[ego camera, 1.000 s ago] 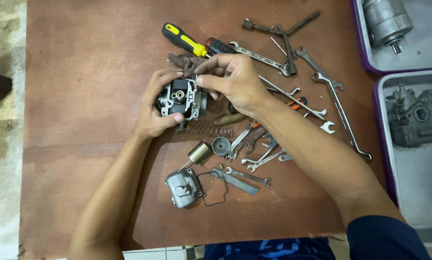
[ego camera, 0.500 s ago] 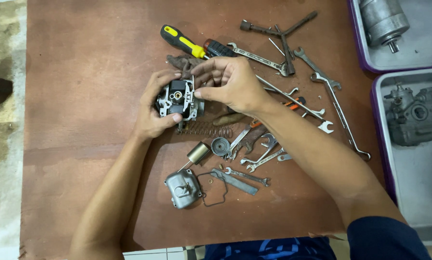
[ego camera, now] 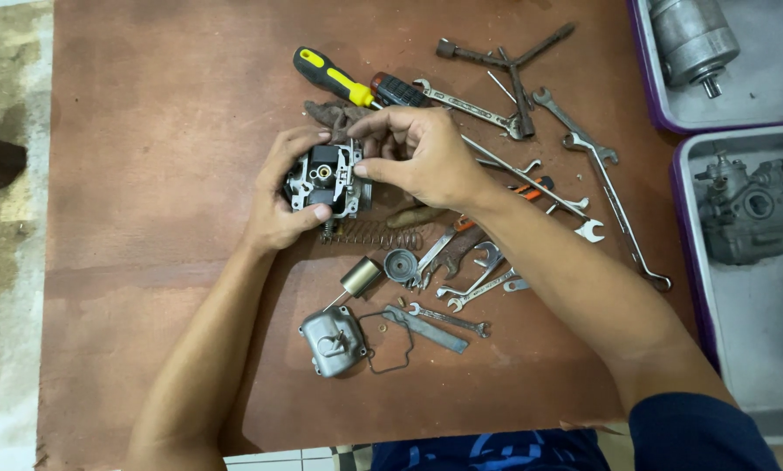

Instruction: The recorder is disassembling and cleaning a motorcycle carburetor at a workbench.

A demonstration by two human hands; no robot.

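A dark blue sleeve (ego camera: 705, 432) is seen at the bottom edge, and both forearms are stretched up over a brown board (ego camera: 147, 131). Nearest the body, a grey bowl cover (ego camera: 333, 340) is laid flat with a thin black gasket (ego camera: 389, 342) just beside it, and a flat bar and a small spanner (ego camera: 448, 320) are set to the right of these. Slightly further out, a brass cylinder (ego camera: 360, 276), a round cap (ego camera: 400, 264) and a coiled spring (ego camera: 369, 234) are found, the spring lying crosswise.

Above the spring, a carburettor (ego camera: 323, 179) is held over the middle of the board. It is gripped by the left hand (ego camera: 285, 201), whose fingers are closed round its left side, thumb below and fingertips on top. Its open face, with a brass jet at the centre, is turned up towards the camera; the body looks roughly squarish, so a long axis cannot be told. The right hand (ego camera: 426, 157) is brought in from the right, thumb and forefinger pinched together against the carburettor's right edge; whatever is pinched is too small to make out.

Further out, a rag (ego camera: 335, 113), a yellow-handled screwdriver (ego camera: 335, 77), several wrenches (ego camera: 601, 174) and a Y-shaped socket tool (ego camera: 509, 61) are scattered. At the right, two grey trays (ego camera: 758, 349) are placed, the nearer holding a second carburettor (ego camera: 745, 209), the farther a motor (ego camera: 692, 35). A worn concrete floor (ego camera: 7, 262) is seen at the left
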